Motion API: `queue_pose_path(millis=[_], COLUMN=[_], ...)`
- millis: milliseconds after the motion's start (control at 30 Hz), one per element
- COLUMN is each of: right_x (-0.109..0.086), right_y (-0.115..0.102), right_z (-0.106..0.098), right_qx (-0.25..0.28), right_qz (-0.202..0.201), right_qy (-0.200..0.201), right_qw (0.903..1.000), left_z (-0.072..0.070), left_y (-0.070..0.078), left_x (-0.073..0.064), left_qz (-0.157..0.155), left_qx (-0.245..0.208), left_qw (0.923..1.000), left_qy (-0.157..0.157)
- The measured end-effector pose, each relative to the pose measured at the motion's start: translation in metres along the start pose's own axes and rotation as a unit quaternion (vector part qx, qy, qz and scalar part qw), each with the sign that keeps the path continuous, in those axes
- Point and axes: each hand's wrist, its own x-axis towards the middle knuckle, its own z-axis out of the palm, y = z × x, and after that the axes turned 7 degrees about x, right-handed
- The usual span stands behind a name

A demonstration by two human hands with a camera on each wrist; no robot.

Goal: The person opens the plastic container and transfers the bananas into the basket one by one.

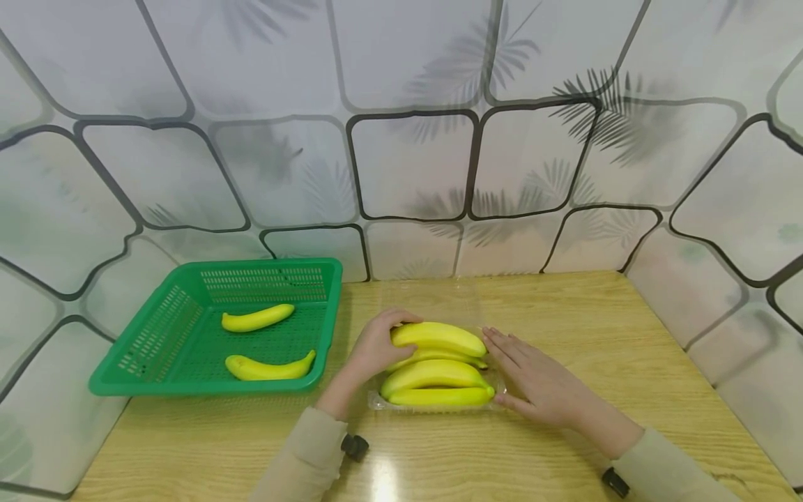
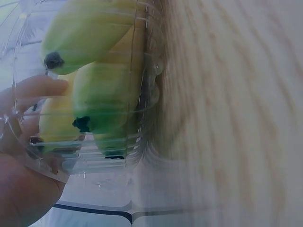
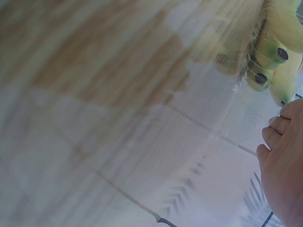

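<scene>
Several yellow bananas (image 1: 439, 374) lie stacked side by side in a clear plastic clamshell box (image 1: 378, 402), its transparent lid (image 1: 433, 296) folded back toward the wall. My left hand (image 1: 375, 343) holds the left end of the rear upper banana (image 1: 442, 336), thumb in front and fingers behind. In the left wrist view, the left fingers (image 2: 45, 87) show partly through the box wall beside dark banana tips. My right hand (image 1: 548, 383) rests with its fingers extended against the right side of the box, by the banana ends. The right wrist view has the right hand (image 3: 286, 161) at its edge.
To the left, a green plastic basket (image 1: 332, 328) holds two more bananas, the rear one (image 1: 257, 318) and the front one (image 1: 270, 366). Everything stands on a wood-grain table (image 1: 564, 307), with a patterned wall covering (image 1: 410, 167) behind and at both sides.
</scene>
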Motion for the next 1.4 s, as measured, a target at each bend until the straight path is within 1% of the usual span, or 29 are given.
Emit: queue_pose_path(millis=[167,400,600,833,1200,1400], right_x=[-0.001,-0.0015,-0.0014,-0.002,-0.0018,-0.0014], right_y=[0.001,0.0003,-0.0005,-0.0002,0.0007,0.0012], right_z=[0.002,0.0026,0.0024,0.0033,0.0041,0.0039], right_qx=[-0.006,-0.005,-0.004,-0.002,-0.001,-0.005], right_qz=[-0.007,-0.01,-0.011,-0.015,-0.013,-0.014], right_qy=[0.006,0.009,0.007,0.013,0.012,0.015], right_qw=[0.9999,0.9999,0.9999,0.9998,0.9998,0.9998], left_z=[0.0001,0.0,-0.0019,-0.0017,-0.0038,-0.0054], left_y=[-0.001,-0.0007,0.0004,-0.0005,-0.0012,-0.0005], left_x=[-0.0017,-0.0044,-0.0064,-0.0081,-0.008,-0.0084], left_qz=[-0.018,-0.042,-0.048,-0.057,-0.07,-0.066], left_qx=[-0.009,-0.028,-0.034,-0.023,-0.019,-0.03], left_qw=[0.9998,0.9986,0.9976,0.997,0.9963,0.9962], left_qy=[0.001,0.015,0.035,0.047,0.047,0.05])
